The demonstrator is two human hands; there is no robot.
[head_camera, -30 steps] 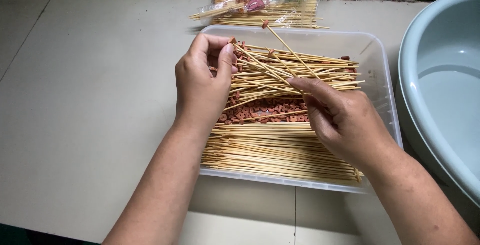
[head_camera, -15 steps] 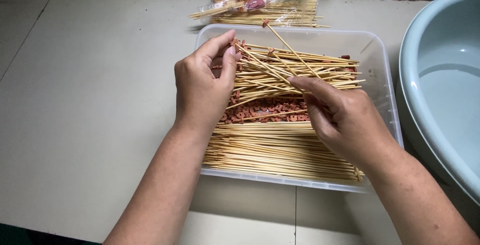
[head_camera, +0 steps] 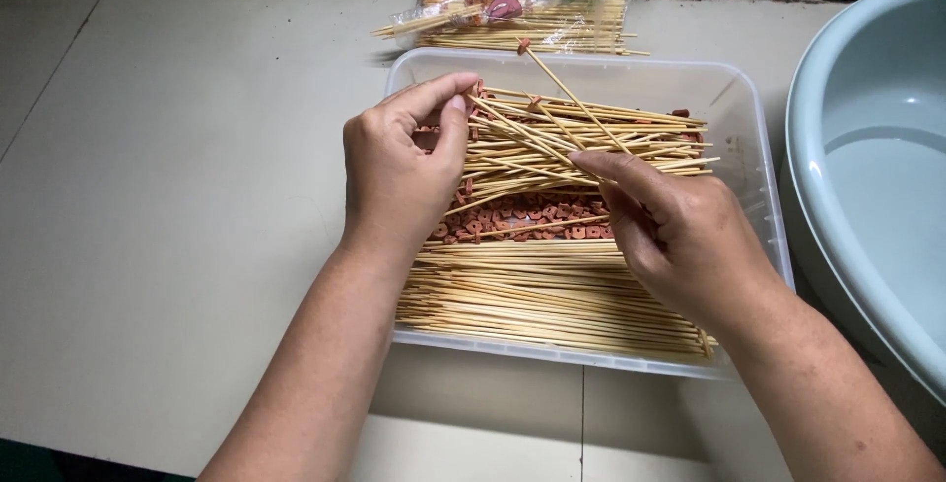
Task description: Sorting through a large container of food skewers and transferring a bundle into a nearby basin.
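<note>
Where hands work | clear tray (head_camera: 744, 107) | bamboo skewers (head_camera: 552, 295), red pieces (head_camera: 522, 221)

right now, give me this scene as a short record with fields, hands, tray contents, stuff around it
left hand: over the tray's left part, thumb and forefinger pinched at the ends of the loose skewers
right hand: on the loose skewers, fingertips pressing them
tray: clear plastic, rectangular, on a pale tiled surface
tray contents: neat skewer bundle along the near side, small reddish-brown pieces in the middle
behind tray: open plastic bag of skewers
right of tray: pale blue basin, partly in view
</note>
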